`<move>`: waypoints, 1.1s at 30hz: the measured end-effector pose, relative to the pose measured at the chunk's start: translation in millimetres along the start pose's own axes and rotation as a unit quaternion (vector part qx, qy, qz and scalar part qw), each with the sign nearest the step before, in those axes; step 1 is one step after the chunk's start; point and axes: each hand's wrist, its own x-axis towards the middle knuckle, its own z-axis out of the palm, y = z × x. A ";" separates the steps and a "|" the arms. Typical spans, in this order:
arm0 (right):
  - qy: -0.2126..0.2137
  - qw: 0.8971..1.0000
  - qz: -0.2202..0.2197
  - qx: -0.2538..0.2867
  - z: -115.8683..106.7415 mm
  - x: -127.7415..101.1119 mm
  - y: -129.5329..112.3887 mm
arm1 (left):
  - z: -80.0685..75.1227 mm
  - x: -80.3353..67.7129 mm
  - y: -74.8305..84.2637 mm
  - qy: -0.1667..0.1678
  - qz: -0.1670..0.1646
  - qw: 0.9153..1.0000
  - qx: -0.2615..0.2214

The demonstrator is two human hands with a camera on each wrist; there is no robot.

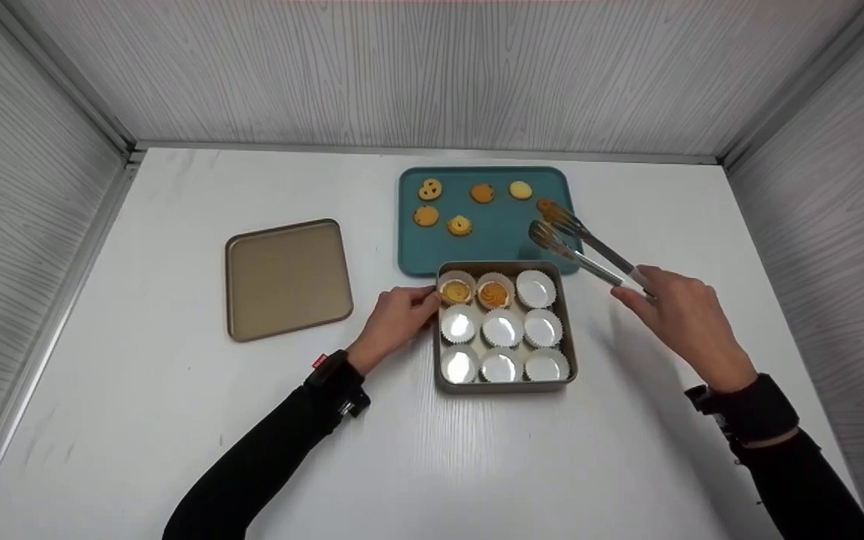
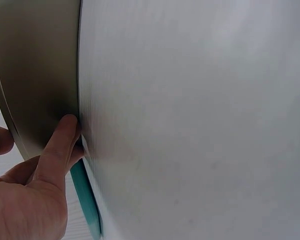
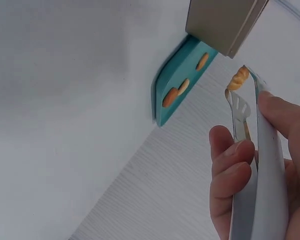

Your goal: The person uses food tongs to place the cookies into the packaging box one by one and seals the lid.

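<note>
My right hand (image 1: 672, 307) grips metal tongs (image 1: 589, 251) that reach over the right side of a teal tray (image 1: 492, 236). The tong arms stand apart, and a small cookie (image 1: 546, 204) lies at the far arm's tip. In the right wrist view the cookie (image 3: 238, 78) sits against the tongs (image 3: 262, 165) held by my right hand (image 3: 235, 170). My left hand (image 1: 421, 304) rests its fingertips on the left wall of a gold tin (image 1: 439, 379). Two paper cups (image 1: 456, 291) in the tin's back row hold cookies. The left wrist view shows a finger (image 2: 60, 145) against the tin (image 2: 40, 75).
Several more cookies (image 1: 459, 225) lie on the teal tray behind the tin. The tin's other white paper cups (image 1: 502, 328) hold nothing. A gold lid (image 1: 287, 277) lies flat to the left. Grey walls enclose the white table (image 1: 177, 420) on three sides.
</note>
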 end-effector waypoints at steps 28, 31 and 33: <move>0.019 0.969 -0.150 -0.196 -26.5 -32.4 -47.6 | -0.7 -0.7 2.8 -0.005 0.000 1.000 -0.003; 0.014 0.966 -0.159 -0.206 -23.8 -29.6 -49.1 | -1.0 -1.1 3.6 -0.005 0.000 1.000 -0.003; 0.009 0.965 -0.159 -0.210 -22.0 -27.6 -49.5 | -1.3 -1.2 4.1 -0.005 -0.001 1.000 -0.001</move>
